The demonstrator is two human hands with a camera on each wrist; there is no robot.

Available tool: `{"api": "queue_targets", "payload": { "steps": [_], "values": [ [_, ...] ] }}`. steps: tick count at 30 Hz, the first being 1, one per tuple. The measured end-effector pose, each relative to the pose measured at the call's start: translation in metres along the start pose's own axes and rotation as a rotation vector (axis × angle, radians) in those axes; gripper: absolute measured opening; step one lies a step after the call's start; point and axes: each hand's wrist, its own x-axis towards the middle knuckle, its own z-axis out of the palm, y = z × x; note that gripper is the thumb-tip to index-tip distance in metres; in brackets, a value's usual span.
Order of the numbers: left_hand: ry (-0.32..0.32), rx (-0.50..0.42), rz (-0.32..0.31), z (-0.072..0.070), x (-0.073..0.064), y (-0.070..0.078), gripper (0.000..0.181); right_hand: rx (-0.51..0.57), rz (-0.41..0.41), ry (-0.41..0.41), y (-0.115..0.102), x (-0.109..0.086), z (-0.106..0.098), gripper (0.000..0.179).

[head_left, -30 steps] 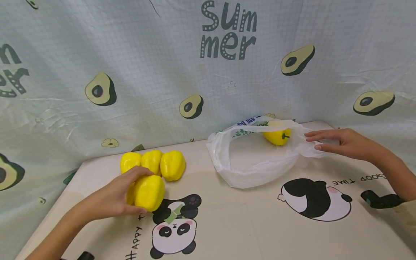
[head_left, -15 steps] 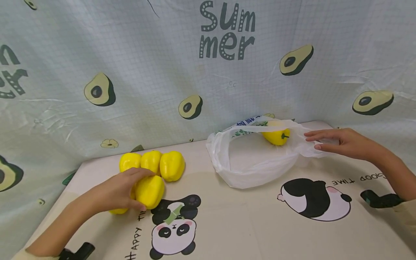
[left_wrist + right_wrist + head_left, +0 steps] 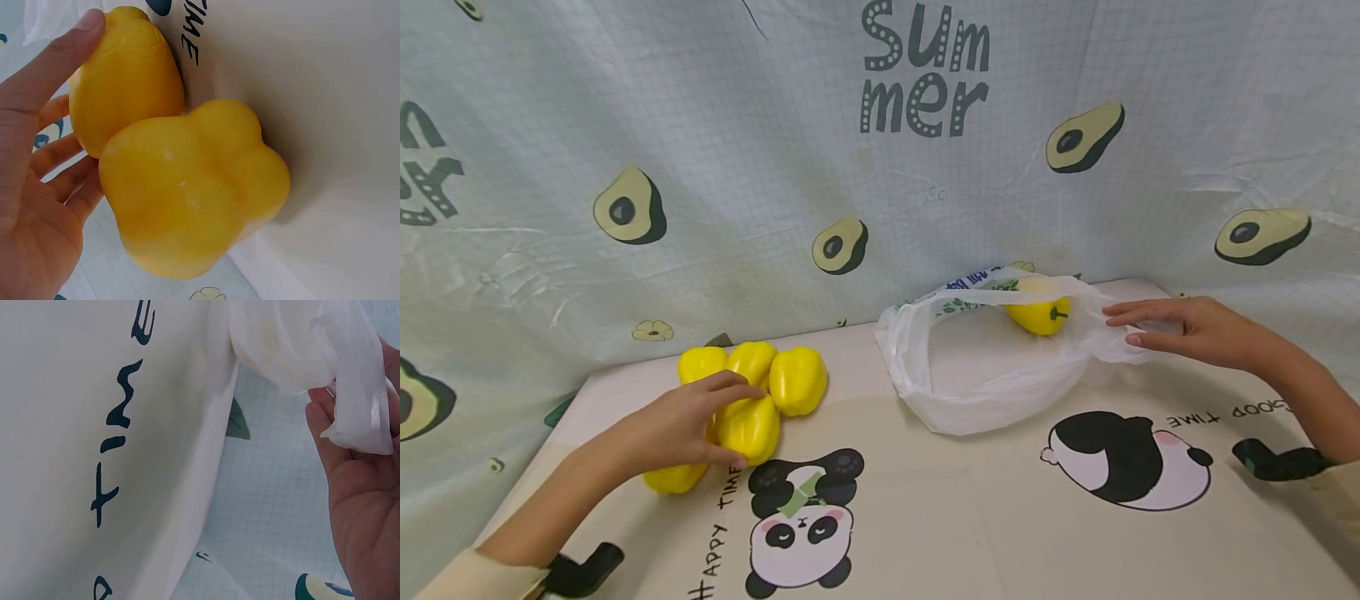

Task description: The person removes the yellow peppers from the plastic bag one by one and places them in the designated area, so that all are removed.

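Observation:
On the left of the head view, my left hand (image 3: 688, 421) grips a yellow bell pepper (image 3: 749, 430), thumb at its near side and fingers over its far side. The left wrist view shows my thumb along this held pepper (image 3: 128, 81), with another bell pepper (image 3: 194, 187) right beside it, nearer the camera. That second pepper peeks out below my hand in the head view. At the right, my right hand (image 3: 1206, 333) holds the gathered handle of a white plastic bag (image 3: 977, 412); the handle (image 3: 365, 387) lies across my fingers in the right wrist view.
Behind my left hand, three more yellow peppers (image 3: 797, 382) stand in a row. One yellow pepper (image 3: 1037, 317) with a green stem lies inside the bag's open mouth. A panda-print cloth (image 3: 925, 517) covers the table; an avocado-print curtain (image 3: 730, 167) hangs behind.
My left hand has shifted slightly away from me with its pepper, which has tilted. The middle back pepper has been nudged, and the near pepper shows more below my hand. My right hand stays still.

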Motion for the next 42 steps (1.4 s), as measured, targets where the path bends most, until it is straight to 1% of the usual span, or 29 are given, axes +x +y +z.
{"api": "queue_targets", "payload": {
  "steps": [4, 8, 12, 15, 21, 25, 29, 37, 42],
  "values": [
    [-0.012, -0.006, 0.003, 0.000, 0.001, -0.001, 0.080, 0.012, 0.000, -0.001, -0.001, 0.001, 0.000, 0.032],
    [-0.052, -0.026, 0.030, -0.003, 0.001, -0.002, 0.077, 0.002, 0.006, -0.014, -0.001, 0.001, 0.001, 0.032],
    [-0.100, -0.051, 0.034, -0.008, 0.001, -0.002, 0.077, -0.016, 0.006, -0.018, 0.000, 0.001, 0.001, 0.033],
    [-0.118, -0.064, 0.024, -0.009, 0.000, -0.003, 0.077, -0.024, 0.009, -0.014, 0.000, 0.001, 0.001, 0.033],
    [-0.123, -0.077, 0.024, -0.011, -0.001, -0.009, 0.079, -0.045, 0.022, -0.024, 0.001, 0.003, 0.001, 0.033],
    [-0.131, -0.083, 0.004, -0.011, -0.002, -0.011, 0.084, -0.032, 0.025, -0.029, 0.002, 0.002, 0.000, 0.033],
    [-0.129, -0.083, -0.007, -0.009, -0.001, -0.012, 0.086, -0.031, 0.024, -0.030, 0.000, 0.002, 0.000, 0.032],
    [-0.093, -0.083, -0.014, -0.006, 0.002, -0.012, 0.087, -0.028, 0.043, -0.035, 0.001, 0.002, 0.001, 0.032],
    [-0.104, -0.101, -0.035, -0.007, 0.003, -0.012, 0.089, -0.023, 0.041, -0.033, 0.003, 0.002, 0.001, 0.033]
  ]
}}
